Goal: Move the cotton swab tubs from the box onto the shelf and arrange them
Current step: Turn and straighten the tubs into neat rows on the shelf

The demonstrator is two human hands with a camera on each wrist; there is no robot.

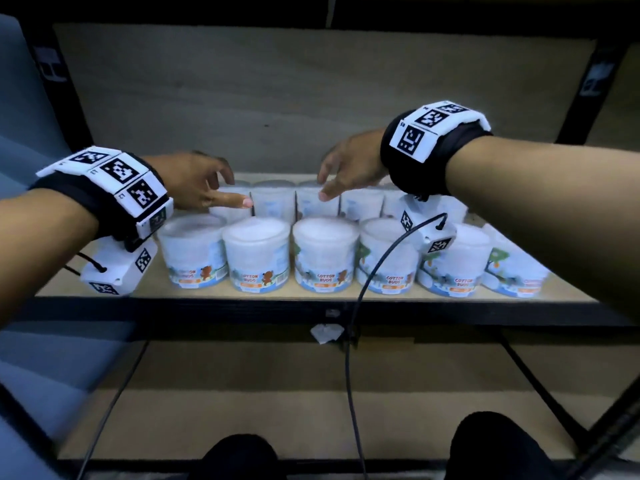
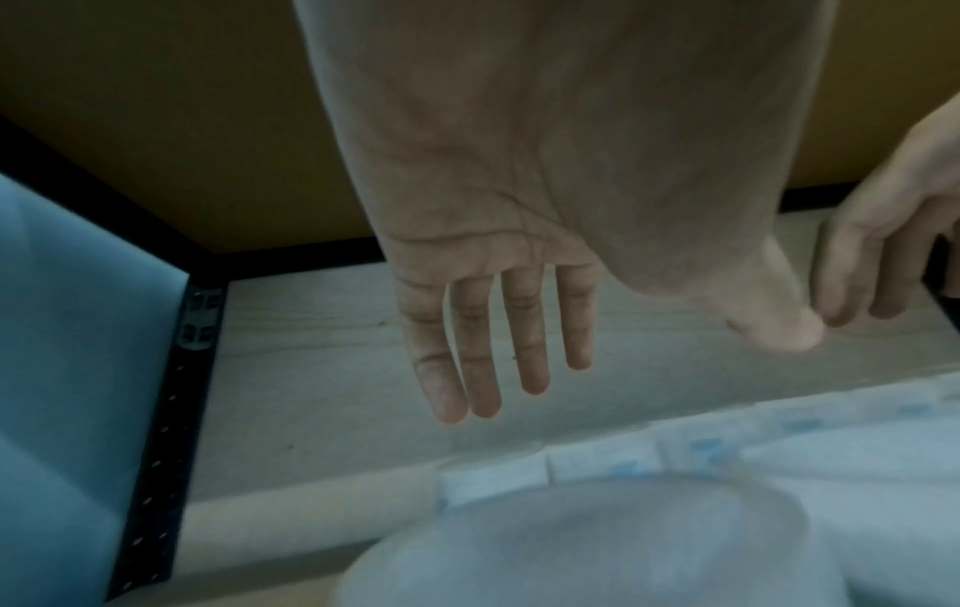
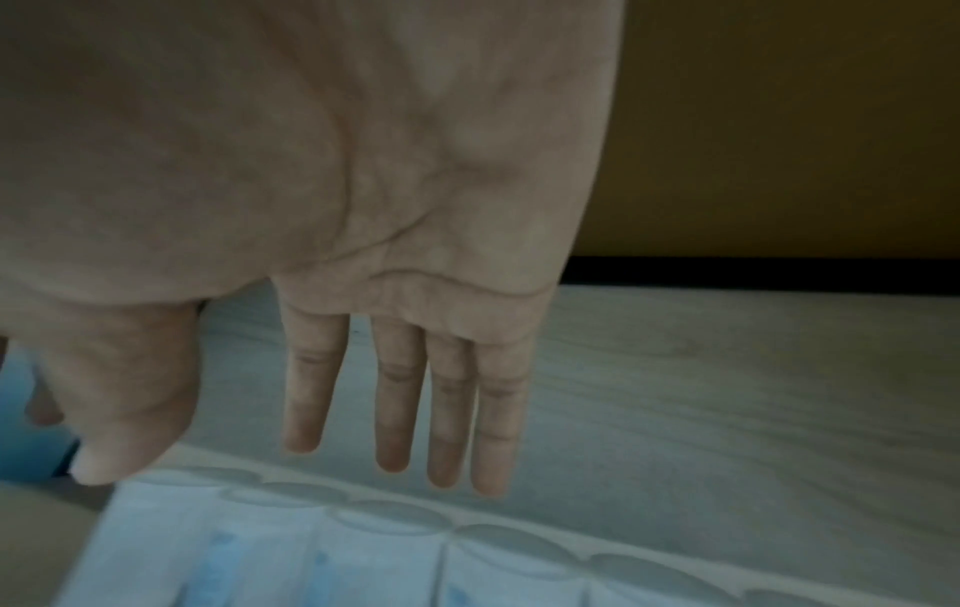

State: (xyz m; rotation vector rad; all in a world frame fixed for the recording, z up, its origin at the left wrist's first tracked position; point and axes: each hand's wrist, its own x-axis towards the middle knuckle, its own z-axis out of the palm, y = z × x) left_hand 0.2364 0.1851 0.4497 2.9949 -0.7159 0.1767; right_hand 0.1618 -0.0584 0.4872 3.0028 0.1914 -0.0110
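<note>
Two rows of tubs (image 1: 256, 258) already on the shelf (image 1: 311, 299); left hand (image 1: 194, 181) and right hand (image 1: 349, 164), fingers spread, empty, hover above the far row.

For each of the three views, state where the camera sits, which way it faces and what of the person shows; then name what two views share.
Head: worn on the head, looking forward and down at the shelf with two rows of cotton swab tubs; both forearms, left hand, right hand and the knees show.
Left wrist: under the left wrist, looking along the open palm to the shelf's back; right hand's fingers at the edge.
Right wrist: under the right wrist, looking along the open palm over the back-row lids.
Shared: both wrist views show the shelf board and tubs.
</note>
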